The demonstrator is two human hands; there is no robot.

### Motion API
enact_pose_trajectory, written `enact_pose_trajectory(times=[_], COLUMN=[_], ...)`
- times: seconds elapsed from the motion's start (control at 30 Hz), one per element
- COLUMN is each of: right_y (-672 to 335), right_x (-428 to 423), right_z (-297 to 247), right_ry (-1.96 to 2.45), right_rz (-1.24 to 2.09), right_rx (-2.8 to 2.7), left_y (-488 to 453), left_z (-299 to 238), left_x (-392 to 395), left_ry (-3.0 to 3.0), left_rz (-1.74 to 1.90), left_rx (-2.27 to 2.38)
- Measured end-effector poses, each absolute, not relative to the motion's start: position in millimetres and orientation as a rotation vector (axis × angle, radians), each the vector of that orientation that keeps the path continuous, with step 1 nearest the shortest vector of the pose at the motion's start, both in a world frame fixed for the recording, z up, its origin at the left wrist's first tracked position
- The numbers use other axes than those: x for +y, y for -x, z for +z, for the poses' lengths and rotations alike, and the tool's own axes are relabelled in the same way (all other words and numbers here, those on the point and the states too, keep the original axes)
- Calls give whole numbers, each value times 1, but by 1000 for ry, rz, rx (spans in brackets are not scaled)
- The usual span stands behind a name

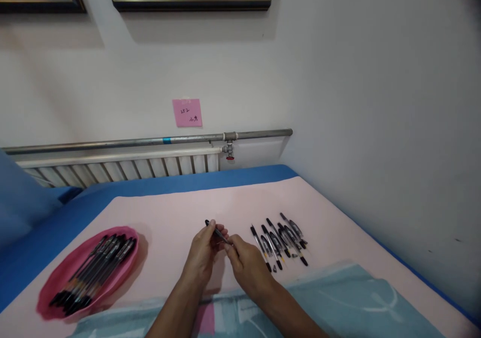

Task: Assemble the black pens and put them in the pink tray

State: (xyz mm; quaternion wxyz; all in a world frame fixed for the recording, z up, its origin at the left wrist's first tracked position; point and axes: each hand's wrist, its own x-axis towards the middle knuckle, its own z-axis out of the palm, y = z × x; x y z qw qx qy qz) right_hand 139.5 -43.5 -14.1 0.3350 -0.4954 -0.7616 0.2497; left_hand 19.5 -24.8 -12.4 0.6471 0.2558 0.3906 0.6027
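Between my two hands, over the pink table cover point(173, 218), is a dark pen point(220, 234). My left hand point(203, 250) is closed round its far part, where the black end sticks out past the thumb. Thumb and fingers of my right hand point(246, 263) pinch the near end. To the right of my hands lies a loose group of black pens, caps and small pieces point(278, 245), some with clear barrels and yellowish tips. On the left a pink oval tray point(45, 290) holds a bundle of black pens point(99, 270) lying side by side.
A teal patterned cloth point(338, 298) covers the near edge. Blue material point(225, 178) borders the pink cover. Behind the table are a white radiator point(124, 170), a metal pipe point(195, 138) with a red-handled valve point(230, 157), and a pink note point(187, 112) on the wall.
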Motion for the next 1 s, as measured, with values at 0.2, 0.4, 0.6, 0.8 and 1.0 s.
enact_pose_trajectory(times=[0.2,0.4,0.6,0.8,1.0], right_y=[-138,-138,-136,-135,-134], right_x=[-45,-46,-48,-43,-35], right_z=[-17,-19,-16,-21,-20], right_ry=[1304,1253,1238,1216,1261], right_rz=[672,727,757,771,781], right_rx=[-1986,-1943,-1915,-1901,-1867], left_y=[-25,-28,-32,-38,-49], left_z=[-22,-27,-25,-23,-19], left_x=[-23,-24,-25,-26,-31], left_ry=[-475,-464,-440,-464,-587], left_rz=[1401,1401,1415,1432,1452], left_rx=[894,879,861,930,987])
